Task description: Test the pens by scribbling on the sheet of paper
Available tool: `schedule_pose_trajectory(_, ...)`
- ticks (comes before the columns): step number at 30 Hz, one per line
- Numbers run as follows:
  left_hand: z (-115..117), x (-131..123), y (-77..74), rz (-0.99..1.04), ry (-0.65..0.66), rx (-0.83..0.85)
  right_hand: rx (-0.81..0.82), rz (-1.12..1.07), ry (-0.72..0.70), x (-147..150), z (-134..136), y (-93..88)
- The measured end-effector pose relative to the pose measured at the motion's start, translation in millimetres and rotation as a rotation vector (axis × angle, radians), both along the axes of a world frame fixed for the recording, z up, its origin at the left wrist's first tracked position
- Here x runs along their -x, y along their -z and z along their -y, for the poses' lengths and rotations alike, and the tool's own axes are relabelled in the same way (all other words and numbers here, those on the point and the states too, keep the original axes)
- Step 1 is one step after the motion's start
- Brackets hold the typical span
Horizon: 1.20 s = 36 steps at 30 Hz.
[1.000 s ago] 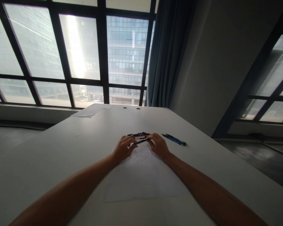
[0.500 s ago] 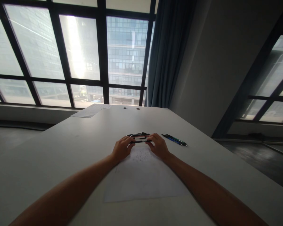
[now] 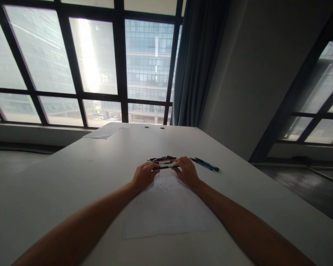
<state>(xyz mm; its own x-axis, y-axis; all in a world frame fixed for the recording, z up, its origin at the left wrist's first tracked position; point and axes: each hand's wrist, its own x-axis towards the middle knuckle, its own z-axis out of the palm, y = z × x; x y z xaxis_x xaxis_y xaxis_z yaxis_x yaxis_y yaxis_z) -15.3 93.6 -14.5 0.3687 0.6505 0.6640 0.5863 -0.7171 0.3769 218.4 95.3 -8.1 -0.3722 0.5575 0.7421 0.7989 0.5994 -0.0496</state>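
Note:
Between my two hands stretches a black pen (image 3: pixel 166 167) with a pale section, held level over the far end of a white sheet of paper (image 3: pixel 172 210). My left hand (image 3: pixel 144 174) pinches its left end, and my right hand (image 3: pixel 187 171) grips the right end. Dark scribbles mark the sheet's upper part. Just beyond the fingers lie several more pens (image 3: pixel 164 159), mostly black, partly hidden by my hands. Right of my right hand, a blue pen (image 3: pixel 205 164) and a dark green one (image 3: pixel 210 165) rest side by side.
All of this is on a long white table (image 3: pixel 80 177). Other papers (image 3: pixel 105 130) lie at its far left corner, and two dark round spots (image 3: pixel 162 128) sit near the far edge. Beyond are windows and a blue curtain (image 3: pixel 194 66).
Both hands keep their hold on the black pen, which has shifted very slightly. The left fingers uncover a little more of the pens behind. Otherwise the scene is the same.

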Motion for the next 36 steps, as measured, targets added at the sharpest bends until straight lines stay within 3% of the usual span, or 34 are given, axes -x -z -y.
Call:
schedule_pose_trajectory(5,3.1,-1.4,-1.5,0.075,0.203,-0.14,-0.035,0.012,0.076,2.2,1.5,-1.7)
schedule_pose_trajectory(9,6.1,-4.2,-4.8,0.093,0.338,-0.199,0.021,0.043,0.015,8.7,5.0,-2.9)
schedule_pose_trajectory(14,10.4,-5.8,-10.9,0.035,0.39,-0.248,0.022,0.083,-0.105,23.8,13.9,-4.2)
schedule_pose_trajectory(20,7.1,-3.3,-10.3,0.05,0.212,-0.263,-0.002,0.039,-0.177,26.5,13.3,-0.7)
schedule_pose_trajectory(29,4.7,-2.1,-7.2,-0.339,-0.119,-0.24,-0.032,-0.041,-0.217,22.5,9.3,3.4)
schedule_pose_trajectory(32,4.6,-2.2,-6.1,-0.368,-0.147,-0.247,-0.045,-0.002,-0.218,23.7,10.3,1.5)
schedule_pose_trajectory(36,1.8,-2.0,-3.5,-0.342,-0.078,-0.291,-0.017,0.095,-0.211,24.4,12.3,-1.1)
